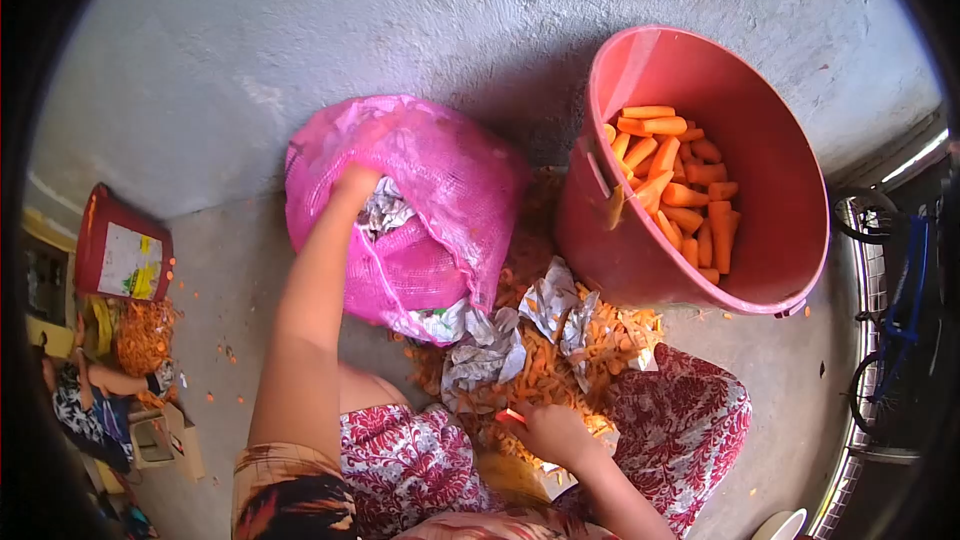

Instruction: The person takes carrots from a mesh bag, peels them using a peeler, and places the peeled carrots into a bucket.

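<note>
My left hand [356, 183] reaches into the mouth of a pink mesh sack [455, 175], beside crumpled newspaper [385, 208]. Its fingers are hidden inside, so what they hold, if anything, does not show. In my right hand [557, 436], low over a pile of orange peelings [545, 365], is a small red tool [511, 417]; its exact kind is unclear. More crumpled newspaper [487, 358] lies on the peelings between the sack and my lap. A big red tub [690, 285] on the right holds many peeled carrots [685, 195].
A rough grey wall [400, 20] stands behind the sack and tub. Far left, another person [95, 395] sits by a red bucket [120, 245], a heap of peelings [148, 340] and a cardboard box [165, 440]. A metal grille [865, 340] runs along the right.
</note>
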Demonstrator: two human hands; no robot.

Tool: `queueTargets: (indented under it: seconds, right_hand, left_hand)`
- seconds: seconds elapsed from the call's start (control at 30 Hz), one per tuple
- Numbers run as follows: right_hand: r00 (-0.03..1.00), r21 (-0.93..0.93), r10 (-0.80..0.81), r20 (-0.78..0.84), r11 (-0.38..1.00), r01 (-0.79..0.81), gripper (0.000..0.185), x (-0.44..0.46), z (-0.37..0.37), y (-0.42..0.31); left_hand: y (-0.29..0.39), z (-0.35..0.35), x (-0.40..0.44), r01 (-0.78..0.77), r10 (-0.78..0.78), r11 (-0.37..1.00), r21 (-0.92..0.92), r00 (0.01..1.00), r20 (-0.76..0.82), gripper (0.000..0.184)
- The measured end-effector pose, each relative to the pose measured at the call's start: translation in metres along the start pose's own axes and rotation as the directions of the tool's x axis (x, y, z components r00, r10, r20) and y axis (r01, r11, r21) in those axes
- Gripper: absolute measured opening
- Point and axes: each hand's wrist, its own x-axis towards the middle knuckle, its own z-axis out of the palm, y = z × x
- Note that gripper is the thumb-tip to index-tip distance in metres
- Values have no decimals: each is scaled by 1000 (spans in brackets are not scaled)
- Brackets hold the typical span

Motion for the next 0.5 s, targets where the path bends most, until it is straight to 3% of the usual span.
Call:
queueTargets:
  seconds: [0.03,0.1,0.2,0.3,0.5]
  right_hand:
    - [1000,15,-8,-7,1000,8,41,2,2,0]
    - [1000,44,-20,-22,999,21,41,3,7,1]
    - [999,18,-51,-12,999,51,34,5,4,1]
    - [999,-3,-36,-18,999,36,33,7,4,4]
    - [996,69,-30,-82,997,35,37,3,4,3]
  left_hand:
    - [19,-9,16,-328,317,943,-47,934,-167,35]
    - [45,-8,32,-538,508,841,-59,822,-258,35]
    - [66,16,36,-271,273,962,-34,961,51,34]
    - [70,41,33,-99,76,993,72,959,275,33]
    - [68,68,38,-15,-44,987,157,931,363,32]
